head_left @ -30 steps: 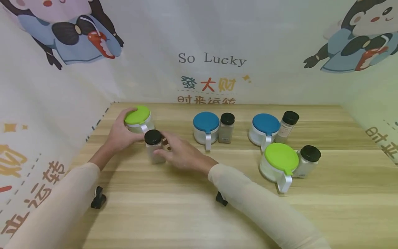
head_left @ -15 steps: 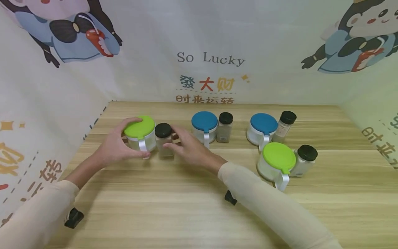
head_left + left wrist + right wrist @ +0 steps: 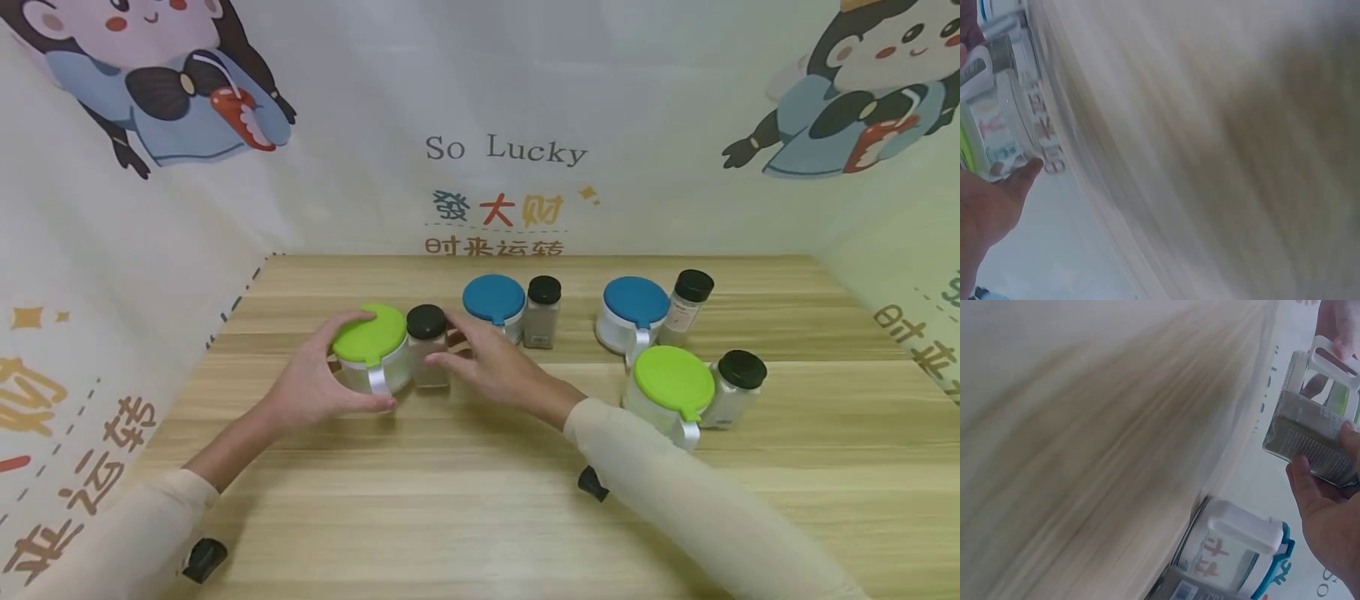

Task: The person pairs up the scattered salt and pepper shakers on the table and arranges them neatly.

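My left hand grips a clear seasoning jar with a green lid and a white handle, thumb near the handle and fingers round the far side. Right beside it, my right hand holds a clear spice bottle with a black cap, thumb in front and fingers behind. The two containers stand upright side by side. The left wrist view catches the jar's clear wall at its left edge. In the right wrist view, the bottle shows its greyish contents and printed text between thumb and fingers.
Behind my right hand is a blue-lidded jar with a black-capped bottle beside it. Farther right come another blue-lidded jar with its bottle, and a green-lidded jar with its bottle. A printed cloth hangs behind the wooden table.
My left hand has brought the green-lidded jar rightward and nearer to me. The spice bottle in my right hand has shifted right, and the jar now sits close at its left side.
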### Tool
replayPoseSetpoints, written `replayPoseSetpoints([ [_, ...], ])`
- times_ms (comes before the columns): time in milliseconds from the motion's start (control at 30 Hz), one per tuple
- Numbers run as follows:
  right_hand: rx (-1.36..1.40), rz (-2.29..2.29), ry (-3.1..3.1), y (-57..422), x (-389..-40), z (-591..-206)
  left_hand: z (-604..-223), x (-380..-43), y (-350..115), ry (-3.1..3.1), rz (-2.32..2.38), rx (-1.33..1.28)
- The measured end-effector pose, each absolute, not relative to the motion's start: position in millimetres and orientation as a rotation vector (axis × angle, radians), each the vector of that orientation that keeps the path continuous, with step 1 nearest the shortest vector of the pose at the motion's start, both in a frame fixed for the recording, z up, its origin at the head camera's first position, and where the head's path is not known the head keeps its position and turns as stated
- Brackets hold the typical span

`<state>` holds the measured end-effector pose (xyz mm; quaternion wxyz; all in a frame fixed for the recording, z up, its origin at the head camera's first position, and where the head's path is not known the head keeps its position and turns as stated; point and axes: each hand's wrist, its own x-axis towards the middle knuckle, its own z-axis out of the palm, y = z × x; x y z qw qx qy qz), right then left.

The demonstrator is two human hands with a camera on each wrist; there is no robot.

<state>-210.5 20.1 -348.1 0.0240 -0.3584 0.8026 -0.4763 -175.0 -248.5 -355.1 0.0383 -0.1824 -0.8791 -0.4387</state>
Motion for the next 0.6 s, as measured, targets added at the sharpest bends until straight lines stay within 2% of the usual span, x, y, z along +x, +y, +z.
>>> replayPoseSetpoints([
  [400, -0.975, -1.45, 2.515, 66.8, -167.2, -347.8, -359.0, -140.7, -198.0, -2.672, -1.352, -0.561],
  [600, -0.984, -1.467, 2.542, 89.7, -160.0, -348.7, -360.9, -132.5, -172.9, -2.64, -1.334, -0.601],
])
